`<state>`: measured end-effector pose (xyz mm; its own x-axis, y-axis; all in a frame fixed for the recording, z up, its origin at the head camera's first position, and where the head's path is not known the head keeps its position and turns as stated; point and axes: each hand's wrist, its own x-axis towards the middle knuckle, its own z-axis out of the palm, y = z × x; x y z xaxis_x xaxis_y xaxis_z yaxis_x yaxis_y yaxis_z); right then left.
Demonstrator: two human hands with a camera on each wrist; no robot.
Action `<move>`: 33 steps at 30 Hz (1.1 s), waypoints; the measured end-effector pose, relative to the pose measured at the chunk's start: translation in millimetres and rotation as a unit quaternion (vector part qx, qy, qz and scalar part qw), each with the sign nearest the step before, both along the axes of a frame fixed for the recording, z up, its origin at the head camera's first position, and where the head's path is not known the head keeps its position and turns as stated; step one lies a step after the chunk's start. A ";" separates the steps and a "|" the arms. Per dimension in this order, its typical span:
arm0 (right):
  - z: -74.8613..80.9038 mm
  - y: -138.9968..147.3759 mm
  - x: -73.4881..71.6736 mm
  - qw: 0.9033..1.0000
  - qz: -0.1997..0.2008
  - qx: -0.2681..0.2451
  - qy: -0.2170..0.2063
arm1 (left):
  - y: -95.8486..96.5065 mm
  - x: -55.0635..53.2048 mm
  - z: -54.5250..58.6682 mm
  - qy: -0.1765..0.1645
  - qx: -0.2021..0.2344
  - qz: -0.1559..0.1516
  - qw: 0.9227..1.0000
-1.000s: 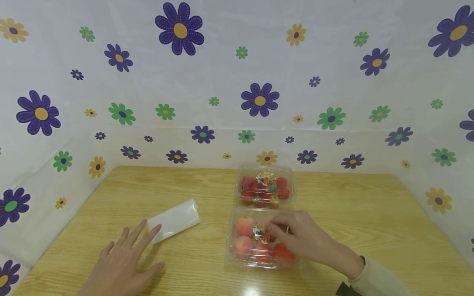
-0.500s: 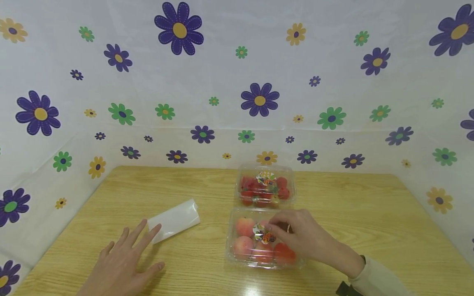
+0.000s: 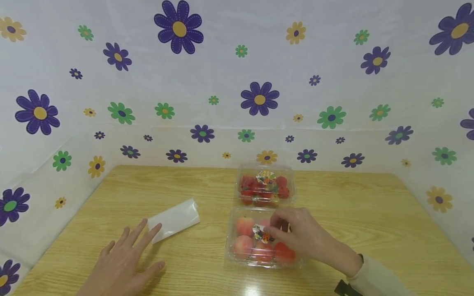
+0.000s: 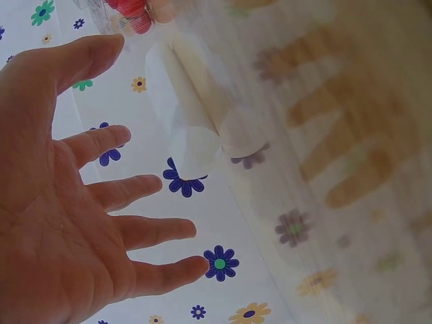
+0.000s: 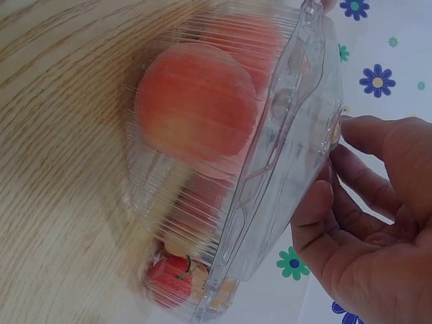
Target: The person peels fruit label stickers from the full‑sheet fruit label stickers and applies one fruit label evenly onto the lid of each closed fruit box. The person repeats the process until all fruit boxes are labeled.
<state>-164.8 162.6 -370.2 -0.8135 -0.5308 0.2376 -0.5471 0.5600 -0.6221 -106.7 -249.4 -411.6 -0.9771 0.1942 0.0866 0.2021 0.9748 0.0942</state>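
My left hand (image 3: 120,259) is spread with fingers straight, its fingertips right at the left end of a curled white sheet (image 3: 175,222). The left wrist view shows the same open palm (image 4: 61,236) with nothing in it. On the right, a clear plastic fruit box (image 3: 237,259) holds several peaches (image 3: 242,246). My right hand (image 3: 305,238) bends over its lid, fingers curled, the thumb on a colourful fruit sticker (image 3: 260,235). In the right wrist view, the thumb (image 5: 361,135) meets the sticker edge while a finger touches the lid.
Behind the peach box stands a second clear box (image 3: 292,174) with strawberries and a similar sticker on its lid. Both stand on a wooden table (image 3: 177,181). A white flower-printed cloth (image 3: 218,74) encloses the back and sides.
The right thumb and fingers shift slightly at the sticker, whose upper right part shows less now. The left hand, white sheet and boxes stay in place.
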 end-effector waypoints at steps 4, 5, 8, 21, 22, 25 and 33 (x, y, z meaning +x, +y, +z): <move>0.2 -0.3 -0.6 1.000 -0.002 0.002 0.000 | -0.5 0.2 -0.3 0.007 0.002 -0.003 1.000; 0.3 -0.3 -0.7 1.000 -0.003 0.003 -0.001 | -0.7 0.2 -0.4 0.008 0.003 -0.004 1.000; 0.7 -0.5 -0.8 1.000 -0.007 0.007 0.000 | -1.0 0.0 -0.3 0.010 0.004 -0.004 1.000; -0.9 -3.5 -0.9 0.999 -0.023 0.016 0.026 | -0.7 0.6 0.8 0.008 0.004 -0.002 1.000; -1.0 -3.6 -1.0 0.999 -0.023 0.016 0.027 | -0.7 0.8 0.9 0.009 0.005 -0.003 1.000; -1.5 -3.6 -1.3 0.999 -0.024 0.016 0.034 | -1.2 0.5 0.6 0.011 0.006 -0.003 1.000; -1.9 -3.3 -1.0 0.999 -0.017 0.010 0.042 | -2.3 1.2 -0.7 0.014 0.006 -0.004 1.000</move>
<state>-165.8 159.3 -372.1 -0.8084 -0.5089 0.2957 -0.5780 0.5914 -0.5623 -105.5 -251.6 -412.3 -0.9728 0.2001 0.1165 0.2119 0.9721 0.1004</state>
